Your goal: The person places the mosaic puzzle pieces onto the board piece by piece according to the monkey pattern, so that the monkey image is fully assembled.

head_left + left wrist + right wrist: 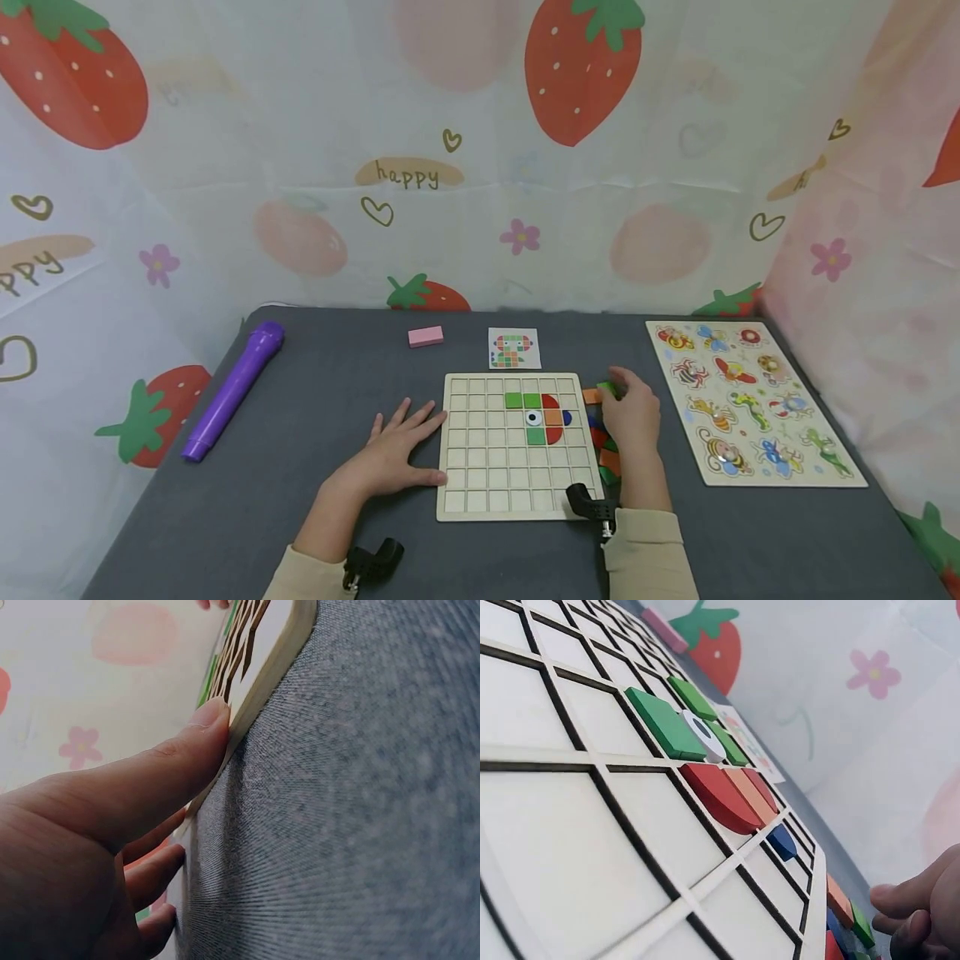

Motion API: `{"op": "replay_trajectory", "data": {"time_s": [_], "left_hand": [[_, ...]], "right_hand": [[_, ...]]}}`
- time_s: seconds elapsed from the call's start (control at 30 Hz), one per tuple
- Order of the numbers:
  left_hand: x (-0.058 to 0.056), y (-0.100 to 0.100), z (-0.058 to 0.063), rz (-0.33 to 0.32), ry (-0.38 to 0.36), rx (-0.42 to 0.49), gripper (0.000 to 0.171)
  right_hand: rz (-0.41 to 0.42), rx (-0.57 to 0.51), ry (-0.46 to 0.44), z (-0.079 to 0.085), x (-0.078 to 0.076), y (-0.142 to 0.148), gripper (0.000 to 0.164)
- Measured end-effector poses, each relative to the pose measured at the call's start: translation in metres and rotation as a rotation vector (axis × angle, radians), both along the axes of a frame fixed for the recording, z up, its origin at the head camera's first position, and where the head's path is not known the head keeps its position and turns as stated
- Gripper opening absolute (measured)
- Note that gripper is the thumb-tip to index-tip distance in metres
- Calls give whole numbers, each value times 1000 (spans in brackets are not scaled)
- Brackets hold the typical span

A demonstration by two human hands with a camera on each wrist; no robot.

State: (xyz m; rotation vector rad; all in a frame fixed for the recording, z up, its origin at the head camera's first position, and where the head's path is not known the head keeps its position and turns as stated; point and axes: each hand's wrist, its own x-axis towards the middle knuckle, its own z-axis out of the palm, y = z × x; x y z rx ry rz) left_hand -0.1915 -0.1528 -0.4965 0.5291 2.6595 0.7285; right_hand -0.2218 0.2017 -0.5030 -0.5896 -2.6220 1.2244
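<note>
The spread left hand [395, 457] touched the board [497, 478] on the desk [765, 542] at nine o'clock, seemingly steadying it. Loose blocks [610, 461] lay at three o'clock, probably for easy reach, beside the right hand [634, 412], its grip unclear.

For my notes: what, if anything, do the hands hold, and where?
The left hand holds nothing, only touching the board at its edge; whether the right hand pinches a green piece cannot be told.

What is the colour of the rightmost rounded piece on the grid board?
The rounded piece is blue; it shows best in the right wrist view.
</note>
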Motion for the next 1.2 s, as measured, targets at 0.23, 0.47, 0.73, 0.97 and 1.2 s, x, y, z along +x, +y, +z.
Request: {"op": "replay_trajectory", "data": {"time_s": [0.23, 0.47, 0.73, 0.97, 1.2], "left_hand": [[1, 0, -1, 2, 1, -3, 96], [1, 0, -2, 4, -14, -2, 97], [0, 0, -1, 3, -6, -14, 96], [-1, 0, 0, 3, -2, -13, 97], [-1, 0, 0, 0, -3, -16, 97]], "right_hand": [[-23, 47, -52, 1, 1, -1, 41], [-49, 77, -54, 2, 2, -3, 47], [-53, 59, -69, 4, 2, -5, 42], [-15, 42, -67, 7, 3, -6, 31], [8, 46, -24, 11, 2, -10, 33]]}}
